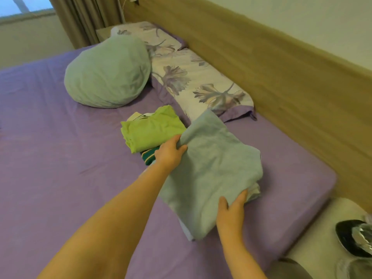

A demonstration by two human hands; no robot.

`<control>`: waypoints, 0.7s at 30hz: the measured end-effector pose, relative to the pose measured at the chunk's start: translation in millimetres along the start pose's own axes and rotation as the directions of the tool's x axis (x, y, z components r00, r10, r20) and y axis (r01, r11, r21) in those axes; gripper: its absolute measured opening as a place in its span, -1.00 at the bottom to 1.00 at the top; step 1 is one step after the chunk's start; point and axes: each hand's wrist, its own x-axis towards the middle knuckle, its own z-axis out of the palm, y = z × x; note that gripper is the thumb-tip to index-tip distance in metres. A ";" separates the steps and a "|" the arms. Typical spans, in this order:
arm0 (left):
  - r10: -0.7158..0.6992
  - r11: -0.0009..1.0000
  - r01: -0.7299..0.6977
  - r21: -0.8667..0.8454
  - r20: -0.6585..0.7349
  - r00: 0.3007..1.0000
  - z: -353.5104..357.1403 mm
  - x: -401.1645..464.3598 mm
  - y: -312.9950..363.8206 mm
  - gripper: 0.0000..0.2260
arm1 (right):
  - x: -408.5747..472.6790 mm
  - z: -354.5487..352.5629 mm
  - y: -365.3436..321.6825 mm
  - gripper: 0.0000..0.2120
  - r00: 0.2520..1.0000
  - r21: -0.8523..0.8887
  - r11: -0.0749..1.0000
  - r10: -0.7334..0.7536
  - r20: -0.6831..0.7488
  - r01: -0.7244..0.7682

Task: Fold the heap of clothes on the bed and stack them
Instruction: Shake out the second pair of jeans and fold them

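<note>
Both hands grip 1 light blue cloth [211,174]: left hand [170,153] pinches its far edge, right hand [231,213] its near edge. It lies on the purple bed [60,158] beside the green folded pile [151,130].

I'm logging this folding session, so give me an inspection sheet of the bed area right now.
Surface: purple sheet on the bed, lightly creased.
Job's things: blue cloth, folded, held over the sheet; stack beside it, green shirt on top, a striped piece under it.
Clutter: round green pillow; two floral pillows along the headboard.
Hands: left hand grips the blue cloth's far edge; right hand grips its near edge.
Cables: one white cable hangs by the curtain.
Surroundings: window top left; pale stand at right carrying a dark object, too blurred to name.
</note>
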 end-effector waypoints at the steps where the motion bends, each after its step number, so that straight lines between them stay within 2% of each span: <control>1: 0.028 0.999 -0.029 0.037 0.020 0.999 8.1 9.5 7.5 -0.62 | 2.8 -1.0 3.9 -0.32 1.000 -0.001 1.000 0.002 0.010 -0.002; 4: 0.102 0.982 -0.116 0.148 0.100 0.990 35.4 30.8 17.8 -0.55 | 13.3 -7.0 20.8 -0.35 0.998 -0.051 0.998 0.030 0.054 -0.028; 7: 0.066 0.920 -0.159 0.359 0.257 0.964 69.3 26.2 13.3 -0.49 | 28.8 -17.6 31.9 -0.50 0.997 -0.250 0.968 0.005 0.074 0.014; 9: 0.058 0.880 -0.195 0.433 0.309 0.949 92.8 10.2 4.2 -0.51 | 41.4 -22.5 29.9 -0.60 0.983 -0.440 0.885 -0.182 -0.019 0.155; 11: 0.041 0.850 -0.194 0.489 0.306 0.951 112.8 -9.6 -5.4 -0.50 | 55.7 -20.4 21.0 -0.71 0.905 -0.554 0.765 -0.423 -0.049 0.328; 13: 0.018 0.829 -0.166 0.534 0.272 0.962 130.8 -28.5 -16.7 -0.46 | 77.5 -10.8 17.4 -0.71 0.814 -0.639 0.599 -0.577 0.075 0.483; 14: 0.025 0.824 -0.156 0.544 0.240 0.970 138.9 -37.0 -22.8 -0.44 | 90.4 -4.4 16.5 -0.67 0.780 -0.676 0.504 -0.601 0.173 0.538; 15: 0.048 0.825 -0.148 0.546 0.192 0.980 144.0 -44.5 -27.6 -0.43 | 103.3 2.1 18.7 -0.63 0.763 -0.712 0.411 -0.586 0.272 0.569; 17: 0.079 0.827 -0.143 0.543 0.140 0.987 151.8 -53.4 -37.5 -0.44 | 124.1 11.0 24.2 -0.53 0.773 -0.765 0.264 -0.461 0.435 0.588; 19: 0.074 0.812 -0.146 0.565 0.147 0.986 155.1 -56.1 -47.6 -0.44 | 136.0 12.2 34.9 -0.36 0.817 -0.804 0.184 -0.255 0.517 0.566; 21: 0.093 0.803 -0.177 0.570 0.173 0.980 157.3 -57.0 -57.7 -0.44 | 141.8 11.1 55.4 -0.26 0.832 -0.814 0.168 -0.098 0.547 0.555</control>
